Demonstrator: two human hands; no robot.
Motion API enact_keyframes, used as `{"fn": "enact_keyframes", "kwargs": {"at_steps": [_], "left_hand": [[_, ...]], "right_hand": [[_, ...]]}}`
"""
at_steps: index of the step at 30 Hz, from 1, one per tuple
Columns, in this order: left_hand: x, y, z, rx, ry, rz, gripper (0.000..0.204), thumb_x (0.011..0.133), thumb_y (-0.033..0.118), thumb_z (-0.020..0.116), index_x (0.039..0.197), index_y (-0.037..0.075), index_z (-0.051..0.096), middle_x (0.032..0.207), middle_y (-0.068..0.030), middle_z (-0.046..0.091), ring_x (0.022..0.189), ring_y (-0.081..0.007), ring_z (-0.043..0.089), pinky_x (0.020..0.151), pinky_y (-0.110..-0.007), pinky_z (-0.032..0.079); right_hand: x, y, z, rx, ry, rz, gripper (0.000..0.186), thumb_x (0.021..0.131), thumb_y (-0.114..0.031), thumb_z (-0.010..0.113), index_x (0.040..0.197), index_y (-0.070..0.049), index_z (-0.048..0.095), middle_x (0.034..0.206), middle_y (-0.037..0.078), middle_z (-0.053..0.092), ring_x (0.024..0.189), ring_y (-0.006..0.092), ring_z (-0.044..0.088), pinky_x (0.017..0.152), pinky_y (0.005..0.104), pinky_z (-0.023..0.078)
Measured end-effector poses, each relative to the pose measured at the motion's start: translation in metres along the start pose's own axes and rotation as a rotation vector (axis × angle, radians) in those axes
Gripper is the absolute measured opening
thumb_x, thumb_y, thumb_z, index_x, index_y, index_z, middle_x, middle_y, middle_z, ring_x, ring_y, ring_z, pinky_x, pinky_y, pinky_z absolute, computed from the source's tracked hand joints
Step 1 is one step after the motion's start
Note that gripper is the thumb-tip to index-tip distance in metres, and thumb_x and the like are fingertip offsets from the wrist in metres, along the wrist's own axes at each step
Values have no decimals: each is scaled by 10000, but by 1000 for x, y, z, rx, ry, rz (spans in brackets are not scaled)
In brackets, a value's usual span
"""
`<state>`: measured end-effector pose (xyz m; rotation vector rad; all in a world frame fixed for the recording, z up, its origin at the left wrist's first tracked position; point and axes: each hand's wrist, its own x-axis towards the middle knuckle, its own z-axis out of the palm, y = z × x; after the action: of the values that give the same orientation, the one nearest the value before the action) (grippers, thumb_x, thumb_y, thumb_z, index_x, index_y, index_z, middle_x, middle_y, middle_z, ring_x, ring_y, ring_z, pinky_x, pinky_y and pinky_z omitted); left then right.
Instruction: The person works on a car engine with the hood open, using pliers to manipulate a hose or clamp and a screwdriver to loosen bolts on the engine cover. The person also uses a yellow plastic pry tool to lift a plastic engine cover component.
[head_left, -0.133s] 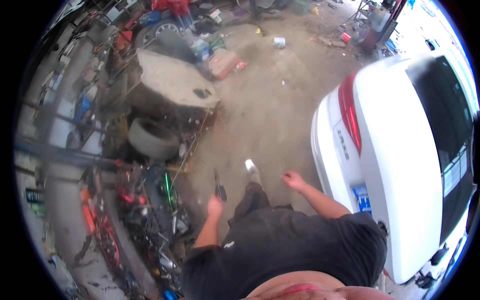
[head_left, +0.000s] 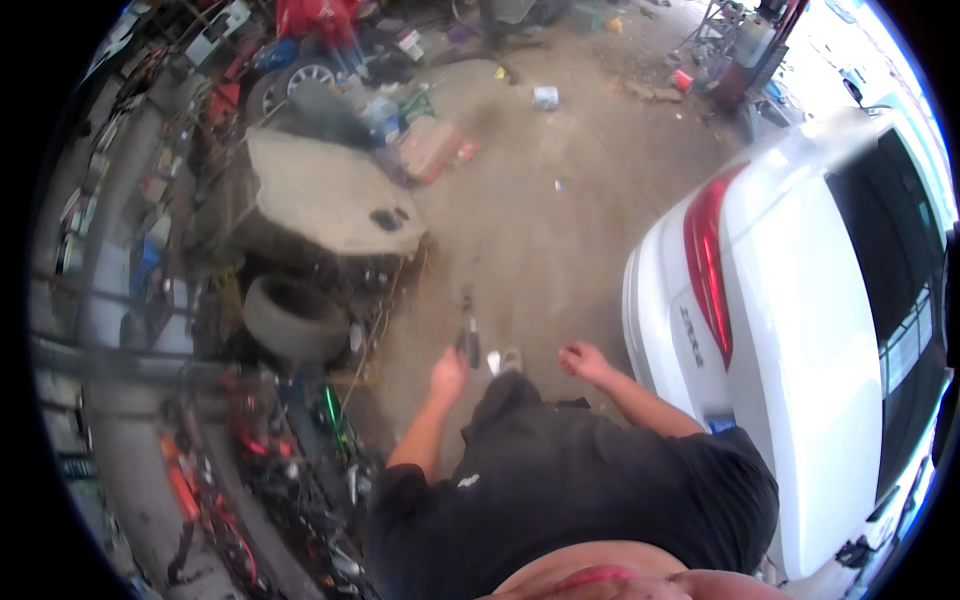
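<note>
Dusty brown floor (head_left: pixel 530 225) stretches through a cluttered workshop, with heaps of parts along the left and daylight at the upper right. Over it, the left hand (head_left: pixel 449 373) is closed around a slim, dark hand tool (head_left: pixel 473 345), which points away from the body; its far end is thin and too blurred to identify. The right hand (head_left: pixel 584 360) hangs well apart from the left, palm inward, its fingers loosely curled; whether they grip anything small cannot be told. Between the hands, a pale-toed shoe (head_left: pixel 512 359) shows beyond the wearer's loose black short-sleeved shirt (head_left: pixel 600 475).

To the right of the right hand stands a glossy white car (head_left: pixel 800 370), its rear end nearest, with a long, curved red tail light (head_left: pixel 708 265). Left of the left hand lies a dense pile of metal parts, among which are a thin bright-green rod (head_left: pixel 333 407) and, farther left, an orange bar (head_left: pixel 180 481). Beyond them rests a worn grey-black rubber tyre (head_left: pixel 300 336), just below a broad, flat beige panel (head_left: pixel 320 195). Past the panel lie a faded reddish box (head_left: pixel 430 149) and, alone on the floor, a small whitish tub (head_left: pixel 545 98).
</note>
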<state>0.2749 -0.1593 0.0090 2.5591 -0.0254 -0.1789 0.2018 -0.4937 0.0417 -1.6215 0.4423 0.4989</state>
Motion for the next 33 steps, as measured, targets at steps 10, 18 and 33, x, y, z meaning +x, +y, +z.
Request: {"fn": "enact_keyframes", "kwargs": {"at_steps": [10,18,33], "left_hand": [[271,281,74,-61,-342,689,246,1007,263,504,1022,19,474,678,-251,634,623,-459,632,550,-572,500],[510,391,111,-810,-702,168,816,985,84,556,1564,49,-17,1165,-188,630,964,-229,664,809,-369,563],[1021,725,186,-292,-919,467,818,958,332,569,1559,21,109,1167,-341,626,1062,-472,643,904,-497,511]], "right_hand": [[179,-153,-109,495,368,-37,330,973,-233,636,1189,-10,524,948,82,648,850,156,640,714,316,536],[389,-296,-247,360,312,-183,171,895,-58,556,1062,-24,558,854,59,619,738,127,604,626,288,511],[757,-532,-603,-135,817,-133,712,920,-205,602,1511,8,268,1027,309,671,920,443,680,804,479,538]]}}
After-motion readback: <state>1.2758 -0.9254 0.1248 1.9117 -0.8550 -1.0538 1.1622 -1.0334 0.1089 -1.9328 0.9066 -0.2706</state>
